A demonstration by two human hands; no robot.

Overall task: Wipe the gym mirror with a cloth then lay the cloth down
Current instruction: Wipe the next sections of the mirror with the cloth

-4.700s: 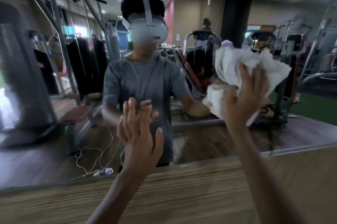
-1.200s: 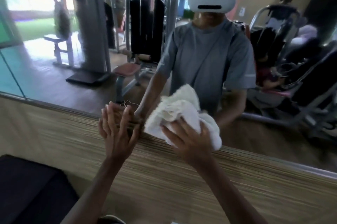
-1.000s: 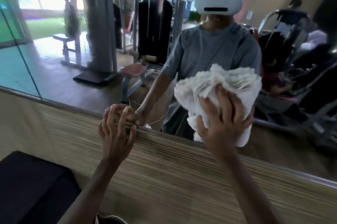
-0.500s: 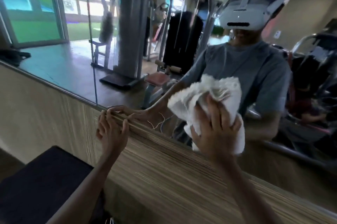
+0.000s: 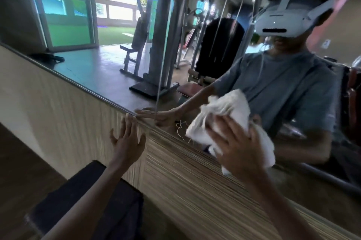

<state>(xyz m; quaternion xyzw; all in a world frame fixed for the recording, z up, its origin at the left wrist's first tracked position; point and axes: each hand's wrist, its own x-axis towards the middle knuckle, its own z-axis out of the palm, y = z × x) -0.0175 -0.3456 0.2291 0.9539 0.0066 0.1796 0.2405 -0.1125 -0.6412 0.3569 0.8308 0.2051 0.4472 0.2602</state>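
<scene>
Far left: wall panel (image 5: 54,107), pale, with fine vertical ribbing that turns to horizontal wood-grain streaks further right. Below it a dark padded bench (image 5: 82,206), matte with a rounded corner, cut off by the bottom edge.

Left grip (image 5: 127,140) lies flat on the panel, fingers straight and apart, holding nothing. Its tips touch the thin metal trim (image 5: 109,103) along the lower edge of the mirror (image 5: 101,75).

Glass is glossy. A vertical seam (image 5: 165,44) splits it just above those fingertips. Loose threads (image 5: 180,129) dangle right of the seam; cannot tell whether they are real or reflected.

Cloth (image 5: 226,110): white, nubbly, wadded, against the glass near the mirror's lower edge. Right grip (image 5: 237,146) is clamped on the cloth, fingers spread and bent over it. Thumb is hidden and the outline motion-blurred.

Cloth's lower part is covered by the grip. Real and reflected folds are hard to separate.
</scene>
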